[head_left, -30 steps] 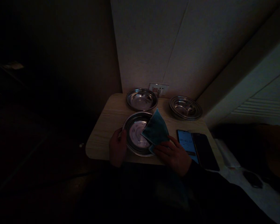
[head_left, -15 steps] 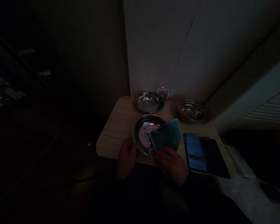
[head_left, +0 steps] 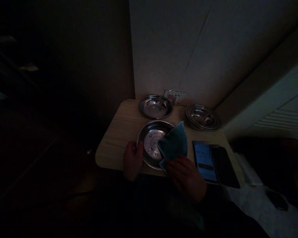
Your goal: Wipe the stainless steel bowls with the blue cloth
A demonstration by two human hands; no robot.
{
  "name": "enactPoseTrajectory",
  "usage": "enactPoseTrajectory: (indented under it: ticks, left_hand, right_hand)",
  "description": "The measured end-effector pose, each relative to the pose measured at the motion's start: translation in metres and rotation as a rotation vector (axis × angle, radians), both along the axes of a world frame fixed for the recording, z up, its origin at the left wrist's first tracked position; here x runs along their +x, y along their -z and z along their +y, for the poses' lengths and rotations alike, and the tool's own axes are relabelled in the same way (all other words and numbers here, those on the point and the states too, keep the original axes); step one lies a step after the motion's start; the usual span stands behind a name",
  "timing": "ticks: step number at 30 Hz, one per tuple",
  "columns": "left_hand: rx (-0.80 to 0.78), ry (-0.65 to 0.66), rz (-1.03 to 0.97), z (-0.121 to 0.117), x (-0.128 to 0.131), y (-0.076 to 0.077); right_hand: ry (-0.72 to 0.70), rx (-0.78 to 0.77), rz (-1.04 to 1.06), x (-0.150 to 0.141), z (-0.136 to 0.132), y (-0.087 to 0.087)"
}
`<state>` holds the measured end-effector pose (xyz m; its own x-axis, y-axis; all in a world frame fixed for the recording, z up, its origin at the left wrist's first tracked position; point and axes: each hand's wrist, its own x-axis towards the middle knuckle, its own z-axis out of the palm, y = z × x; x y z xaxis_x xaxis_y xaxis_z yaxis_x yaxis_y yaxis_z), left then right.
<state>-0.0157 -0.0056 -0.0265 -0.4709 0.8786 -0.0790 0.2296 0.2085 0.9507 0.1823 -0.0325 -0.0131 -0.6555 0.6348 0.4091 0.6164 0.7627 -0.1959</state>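
A shiny steel bowl (head_left: pixel 151 140), wide and shallow, is in front of me at the near side of a small wooden table. My left hand (head_left: pixel 133 160) grips its left rim, thumb over the edge and fingers curled outside. In my right hand (head_left: pixel 187 175) is a teal cloth (head_left: pixel 175 142), pinched at its lower part. The cloth stands up over the bowl's right side and hides that part of the rim. Whether it presses on the inside of the bowl I cannot tell.
Behind stands another steel bowl (head_left: pixel 156 107), and a stack of steel bowls (head_left: pixel 203 118) is at the back right. A phone (head_left: pixel 205 162) with a lit screen lies on the table (head_left: pixel 111 138) at right. A wall socket (head_left: pixel 175 96) sits behind. The room is dim.
My left thumb has come over the bowl's rim, where the hand was beside it before. The cloth and right hand stay at the bowl's right side. The whole view has shifted slightly.
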Motion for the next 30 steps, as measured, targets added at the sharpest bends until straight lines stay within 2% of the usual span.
enactPoseTrajectory:
  ticks: [2, 5, 8, 10, 14, 19, 25, 30]
  left_hand:
    - [0.042, -0.026, 0.046, 0.002, 0.001, 0.003]
    - [0.047, -0.059, 0.001, 0.003, 0.002, 0.008]
    - [0.057, -0.038, -0.050, 0.002, 0.003, 0.012]
    - [0.106, -0.016, -0.003, 0.002, 0.002, 0.014]
    - [0.195, 0.010, 0.064, 0.001, 0.000, 0.016]
    - [0.186, 0.014, 0.087, 0.001, -0.005, 0.018]
    - [0.170, 0.003, 0.043, 0.003, -0.003, 0.017]
    - [0.132, -0.005, 0.107, 0.006, -0.003, 0.015]
  right_hand:
    - [0.008, -0.016, 0.004, -0.001, 0.000, 0.000]
    - [0.037, -0.043, 0.002, -0.002, 0.002, -0.001]
    - [0.079, -0.079, 0.006, -0.006, 0.001, -0.003]
    - [0.114, -0.101, -0.001, -0.012, 0.000, -0.004]
    - [0.191, -0.219, -0.093, -0.041, -0.001, -0.010]
    - [0.312, -0.347, -0.148, -0.077, 0.003, -0.019]
    - [0.242, -0.341, -0.226, -0.058, 0.007, -0.024]
    - [0.277, -0.341, -0.191, -0.075, 0.011, -0.023]
